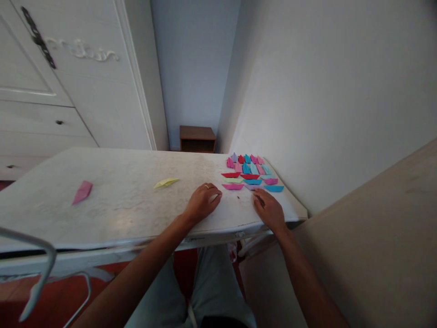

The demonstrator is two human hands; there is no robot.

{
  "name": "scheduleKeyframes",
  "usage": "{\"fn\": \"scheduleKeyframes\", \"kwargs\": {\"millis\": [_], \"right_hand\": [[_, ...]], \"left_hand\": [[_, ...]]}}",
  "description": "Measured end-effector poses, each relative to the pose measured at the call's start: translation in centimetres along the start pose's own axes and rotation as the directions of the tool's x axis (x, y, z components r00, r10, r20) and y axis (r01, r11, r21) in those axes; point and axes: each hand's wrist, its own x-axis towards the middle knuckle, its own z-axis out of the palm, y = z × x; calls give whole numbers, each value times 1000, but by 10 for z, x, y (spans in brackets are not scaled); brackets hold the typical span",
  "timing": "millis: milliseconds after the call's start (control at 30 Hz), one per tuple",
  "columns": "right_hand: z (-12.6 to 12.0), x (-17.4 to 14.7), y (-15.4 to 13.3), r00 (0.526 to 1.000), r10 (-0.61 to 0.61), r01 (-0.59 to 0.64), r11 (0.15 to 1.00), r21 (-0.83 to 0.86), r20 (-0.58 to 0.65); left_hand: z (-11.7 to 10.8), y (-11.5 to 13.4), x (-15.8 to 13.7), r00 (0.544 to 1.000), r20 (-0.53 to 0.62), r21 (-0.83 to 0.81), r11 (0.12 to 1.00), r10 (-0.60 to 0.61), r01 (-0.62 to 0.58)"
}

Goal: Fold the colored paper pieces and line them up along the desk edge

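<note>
Nearest to us are our legs [216,282] in pale trousers, below the edge of a white, marbled table [116,175], with a bent grey metal bar [48,255] off to the left. Our left hand [204,201], a ring on one finger, rests low over the tabletop with its fingers curled in and the thumb near the index finger; we cannot tell whether anything is inside it. Our right hand [272,210] has its fingers half bent, their tips at the lavender paper boat [250,187], and we cannot tell whether they pinch it or only touch it. That boat lies in the front row, between a magenta boat [233,187] and a blue boat [274,188]. Over on the left we see a folded pink paper [82,192] and, nearer our left hand, a folded yellow paper [166,182], well apart from each other. Behind the front row lie more flat boats, two red ones among them, then close-set pointed paper pieces [246,168]. Beyond the table stand a white cabinet [99,91] and a brown wooden box [197,133]
</note>
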Motion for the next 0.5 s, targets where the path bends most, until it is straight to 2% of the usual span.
{"fn": "scheduleKeyframes", "kwargs": {"millis": [167, 300, 400, 500], "right_hand": [[0, 0, 1, 997, -41, 44, 997, 58, -61], [2, 3, -12, 991, -113, 122, 986, 115, -78], [10, 14, -42, 981, -176, 189, 962, 198, -81], [22, 37, -95, 965, -254, 260, 909, 324, -62]], "left_hand": [[-43, -14, -40, 995, -58, -49, 995, -86, 84], [-86, -34, -72, 974, -74, -18, 976, -216, 216], [-109, -46, -88, 937, -89, -17, 941, -339, 339], [-117, -52, -95, 880, -136, -130, 889, -455, 439]]}}
